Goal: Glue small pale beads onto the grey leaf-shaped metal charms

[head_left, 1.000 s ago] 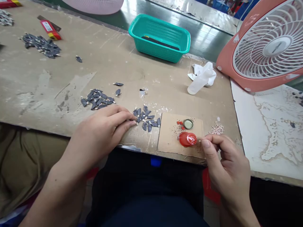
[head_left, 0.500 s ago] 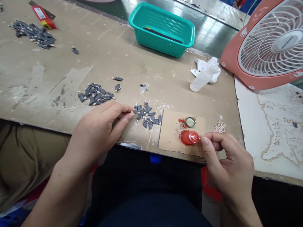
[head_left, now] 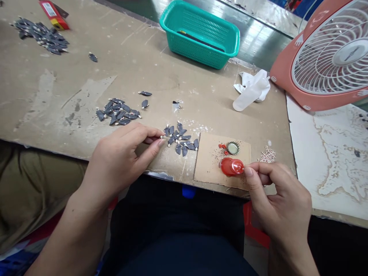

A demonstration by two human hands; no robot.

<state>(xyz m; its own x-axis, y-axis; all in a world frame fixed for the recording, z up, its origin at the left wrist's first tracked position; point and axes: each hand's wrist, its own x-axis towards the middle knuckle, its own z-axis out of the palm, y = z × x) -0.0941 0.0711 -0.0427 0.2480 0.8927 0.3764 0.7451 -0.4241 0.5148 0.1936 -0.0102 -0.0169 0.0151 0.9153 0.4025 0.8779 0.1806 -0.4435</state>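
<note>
My left hand (head_left: 130, 151) is closed in a pinch, with a small whitish bead (head_left: 161, 137) showing at its fingertips. Just beyond those fingers lies a cluster of dark grey leaf-shaped pieces with pale tips (head_left: 184, 138). Thumb and forefinger of my right hand (head_left: 280, 195) are pressed together at the rim of a small red cup (head_left: 230, 166); a tiny pale thing shows between them, too small to name. The cup is tilted on a cardboard square (head_left: 205, 165). Beside it are a bottle cap (head_left: 232, 148), red bits (head_left: 222, 147) and dark specks.
Tiny pinkish beads (head_left: 268, 154) lie right of the cardboard. More grey pieces form piles at the left (head_left: 117, 111) and far left (head_left: 41, 36), near a red-yellow box (head_left: 54, 15). Behind stand a green basket (head_left: 198, 42), a translucent bottle (head_left: 248, 94) and a pink fan (head_left: 319, 65).
The whole view has shifted slightly, with things appearing a little further right. Both hands keep their pinches, and I see no clear movement of the cup or pieces.
</note>
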